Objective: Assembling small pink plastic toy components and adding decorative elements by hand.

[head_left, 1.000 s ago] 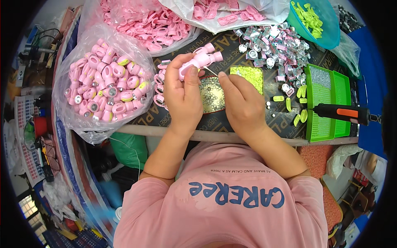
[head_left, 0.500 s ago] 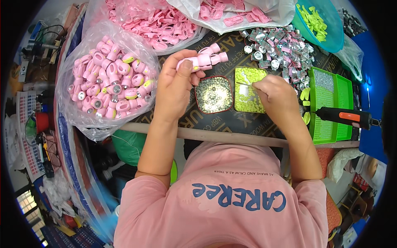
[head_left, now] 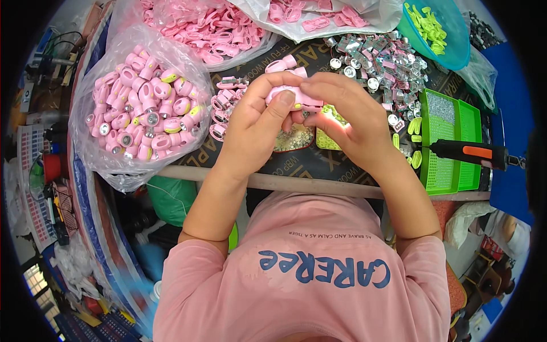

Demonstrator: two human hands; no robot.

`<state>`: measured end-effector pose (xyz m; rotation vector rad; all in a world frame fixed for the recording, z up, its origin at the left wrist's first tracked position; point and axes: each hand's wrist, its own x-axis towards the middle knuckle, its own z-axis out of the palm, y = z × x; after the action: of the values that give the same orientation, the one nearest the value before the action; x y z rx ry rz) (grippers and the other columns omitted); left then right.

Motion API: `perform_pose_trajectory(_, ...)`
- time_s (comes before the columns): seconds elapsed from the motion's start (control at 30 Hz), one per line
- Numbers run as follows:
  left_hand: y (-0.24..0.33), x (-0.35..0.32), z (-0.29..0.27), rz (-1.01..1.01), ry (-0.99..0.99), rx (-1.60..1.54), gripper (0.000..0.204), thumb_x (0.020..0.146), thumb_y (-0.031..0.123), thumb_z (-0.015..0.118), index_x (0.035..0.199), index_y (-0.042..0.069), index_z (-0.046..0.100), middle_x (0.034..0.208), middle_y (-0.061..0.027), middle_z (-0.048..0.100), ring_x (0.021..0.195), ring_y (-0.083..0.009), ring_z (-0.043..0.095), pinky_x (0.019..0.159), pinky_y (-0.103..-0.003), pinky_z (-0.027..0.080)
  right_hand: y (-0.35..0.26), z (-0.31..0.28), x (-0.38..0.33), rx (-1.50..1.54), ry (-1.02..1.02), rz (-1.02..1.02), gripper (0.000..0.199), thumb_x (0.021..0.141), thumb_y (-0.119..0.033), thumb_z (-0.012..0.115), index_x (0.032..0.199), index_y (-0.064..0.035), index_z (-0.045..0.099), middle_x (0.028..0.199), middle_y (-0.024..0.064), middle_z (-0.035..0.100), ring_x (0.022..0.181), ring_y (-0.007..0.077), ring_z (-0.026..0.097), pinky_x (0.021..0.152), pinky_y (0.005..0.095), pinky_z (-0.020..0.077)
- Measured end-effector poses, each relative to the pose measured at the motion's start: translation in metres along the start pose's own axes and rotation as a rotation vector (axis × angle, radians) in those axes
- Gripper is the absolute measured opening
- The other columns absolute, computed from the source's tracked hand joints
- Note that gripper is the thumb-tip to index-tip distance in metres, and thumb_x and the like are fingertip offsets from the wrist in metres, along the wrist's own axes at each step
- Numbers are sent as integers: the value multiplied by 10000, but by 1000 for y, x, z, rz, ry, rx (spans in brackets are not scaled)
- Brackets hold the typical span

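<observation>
My left hand [head_left: 253, 122] is closed around several pink plastic flashlights [head_left: 281, 94], its thumb pressed along the nearest one, which has a small yellow-green button. Two narrow pink ends poke out above the fingers. Against the right end of that flashlight curl the fingers of my right hand [head_left: 356, 125], its thumb underneath. A bright glow falls on the right thumb and the small parts by it. Below the hands are a tin of tiny metal parts [head_left: 294, 140] and a tin of yellow-green pieces [head_left: 326, 140], both partly covered. No tweezers show in the right hand.
A clear bag of pink flashlights [head_left: 145, 108] stands at left. Behind lie bags of pink shells [head_left: 228, 34] and a pile of silver inner parts [head_left: 376, 62]. At right are a teal bowl [head_left: 458, 34], a green tray [head_left: 450, 176] and a black-and-orange tool [head_left: 470, 151].
My right hand has moved left from the yellow-green tin to the flashlights, and its thin tool is out of sight. My left hand has moved slightly right and turned. A glow has appeared.
</observation>
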<state>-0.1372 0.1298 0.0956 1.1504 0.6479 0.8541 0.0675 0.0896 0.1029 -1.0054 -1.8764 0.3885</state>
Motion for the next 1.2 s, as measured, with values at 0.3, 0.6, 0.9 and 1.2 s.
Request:
perform_pose_trajectory(0.3,0,-4,-10,536,-78,777,508,897,61,716,1359,14,509,1288,-181,586,1205,-336,592,984,-374,503,-7,3,0,47,59,6,410,798,0,779,1190,-26,660,1118,160,683,1005,343,661,848,391,548)
perform_pose_trajectory(0.6,4,-7,-13,713,-140,956,397,975,203,655,1308,-2,583,1215,-206,654,1115,-381,642,979,-444,499,-16,12,-12,28,108,-23,402,816,3,752,1199,-4,631,1106,175,676,1002,372,654,869,420,544)
perform_pose_trajectory(0.9,-3,-9,-16,672,-162,829,437,875,34,705,1293,13,580,1208,-191,638,1085,-373,631,950,-414,520,-22,19,-18,28,134,59,371,824,-27,756,1179,-6,650,1141,154,680,1029,342,661,896,417,537)
perform_pose_trajectory(1.2,-11,-16,-8,215,-151,85,379,975,26,591,1347,-5,522,1332,-113,535,1244,-196,537,1073,-350,429,-8,-17,-4,319,-94,211,262,826,-3,735,1087,-22,726,1075,119,732,1013,234,693,891,353,529)
